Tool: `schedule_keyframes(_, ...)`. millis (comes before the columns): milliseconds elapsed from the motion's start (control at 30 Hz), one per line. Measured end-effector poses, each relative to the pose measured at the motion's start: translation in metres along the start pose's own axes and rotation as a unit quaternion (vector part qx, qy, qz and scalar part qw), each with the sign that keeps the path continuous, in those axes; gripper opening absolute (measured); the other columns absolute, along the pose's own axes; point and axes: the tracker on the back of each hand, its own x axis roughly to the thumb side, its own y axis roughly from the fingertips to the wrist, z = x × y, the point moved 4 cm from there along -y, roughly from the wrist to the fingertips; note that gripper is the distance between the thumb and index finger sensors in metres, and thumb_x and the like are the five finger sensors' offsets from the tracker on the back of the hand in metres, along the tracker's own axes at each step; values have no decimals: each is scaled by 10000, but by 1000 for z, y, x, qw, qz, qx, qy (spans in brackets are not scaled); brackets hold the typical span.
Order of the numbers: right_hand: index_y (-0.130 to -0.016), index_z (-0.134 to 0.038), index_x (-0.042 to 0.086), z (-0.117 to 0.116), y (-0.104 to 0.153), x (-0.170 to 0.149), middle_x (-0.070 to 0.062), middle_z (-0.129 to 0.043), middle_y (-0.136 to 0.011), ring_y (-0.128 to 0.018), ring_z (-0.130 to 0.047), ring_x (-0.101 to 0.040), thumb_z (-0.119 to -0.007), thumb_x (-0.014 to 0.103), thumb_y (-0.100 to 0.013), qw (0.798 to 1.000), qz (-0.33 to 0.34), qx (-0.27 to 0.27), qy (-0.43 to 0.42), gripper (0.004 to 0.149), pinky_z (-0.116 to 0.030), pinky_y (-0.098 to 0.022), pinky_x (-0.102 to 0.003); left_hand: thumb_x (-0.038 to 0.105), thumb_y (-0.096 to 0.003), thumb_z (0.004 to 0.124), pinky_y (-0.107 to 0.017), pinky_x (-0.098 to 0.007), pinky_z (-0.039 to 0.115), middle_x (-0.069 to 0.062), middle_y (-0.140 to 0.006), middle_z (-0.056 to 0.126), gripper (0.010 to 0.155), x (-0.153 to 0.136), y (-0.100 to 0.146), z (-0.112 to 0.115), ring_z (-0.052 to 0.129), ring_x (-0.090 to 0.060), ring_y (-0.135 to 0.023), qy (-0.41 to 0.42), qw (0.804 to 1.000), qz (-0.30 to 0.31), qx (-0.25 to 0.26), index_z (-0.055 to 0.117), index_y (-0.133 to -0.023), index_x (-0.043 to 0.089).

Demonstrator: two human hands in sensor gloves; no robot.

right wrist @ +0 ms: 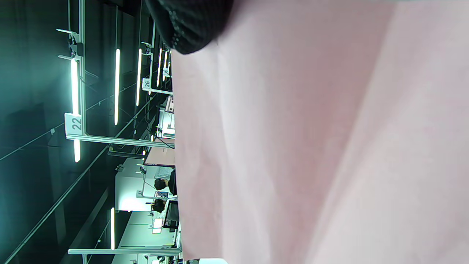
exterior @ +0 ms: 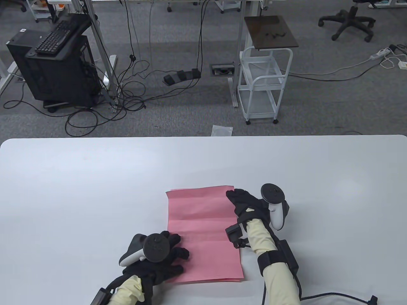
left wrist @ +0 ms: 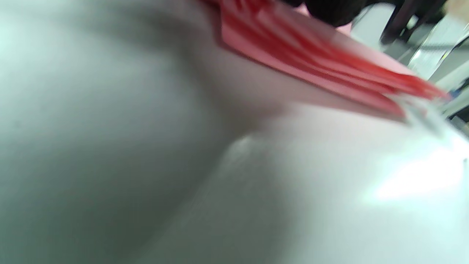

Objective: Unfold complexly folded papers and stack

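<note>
Left hand: the left hand (exterior: 159, 254) is being laid flat, fingers spread, on the pink paper's (exterior: 203, 232) lower left corner, at about 7 o'clock of the sheet; nothing is being grasped, the paper is only being pressed to the table (exterior: 79, 190).
Right hand: the right hand (exterior: 246, 205) is being rested at the sheet's right edge, near 2 o'clock, fingers extended onto the paper; whether the edge is being pinched or merely touched cannot be told from the table view.
Paper: an unfolded pink sheet with crease lines is being held flat at the table's near middle; a second pink edge is being shown just past its top and bottom borders, so more than one sheet is probably being stacked.
Left wrist view: blurred; several pink layers (left wrist: 311, 69) are being seen edge-on against the white table surface (left wrist: 146, 165).
Right wrist view: pink paper (right wrist: 311, 146) is filling most of the view, with a gloved fingertip (right wrist: 190, 25) being pressed at its top.
Open room: bare tabletop is lying at 9, 12 and 3 o'clock of the sheet.
</note>
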Motion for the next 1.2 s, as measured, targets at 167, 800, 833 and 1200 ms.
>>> schedule_keyframes(167, -1099, -411, 248, -5, 1, -1, -71, -425, -1166, -1092, -175, -282, -703, 362, -537, 1000, -6, 2, -3, 644, -12, -732, -501, 567, -577, 591, -631, -576, -132, 33, -1071, -229, 825, -15, -10, 18, -242, -330, -973, -33, 996, -60, -53, -18, -1069, 307)
schedule_keyframes(800, -1032, -135, 518, -88, 94, -76, 294, 87, -1100, -993, 159, -11, -643, 627, -445, 789, 65, 300, 532, 784, 165, -648, -452, 756, -421, 565, -608, -533, -190, 142, -987, -339, 974, -21, -11, 23, -334, -213, -934, -75, 990, -101, -69, -163, -972, 416)
schedule_keyframes(833, -1033, -145, 515, -77, 96, -77, 290, 75, -1105, -1000, 144, -10, -649, 619, -445, 794, 61, 290, 531, 781, 161, -652, -450, 757, -421, 565, -608, -536, -189, 143, -988, -338, 975, -21, -11, 24, -333, -211, -936, -75, 990, -102, -68, -163, -973, 416)
schedule_keyframes(1200, -1085, -213, 372, -61, 106, -65, 149, 5, -1146, -1023, 106, -126, -680, 528, -490, 809, 88, 270, 514, 772, 106, -673, -473, 747, -425, 569, -597, -544, -197, 133, -983, -344, 977, -20, -12, 24, -343, -222, -927, -70, 990, -99, -69, -165, -972, 407)
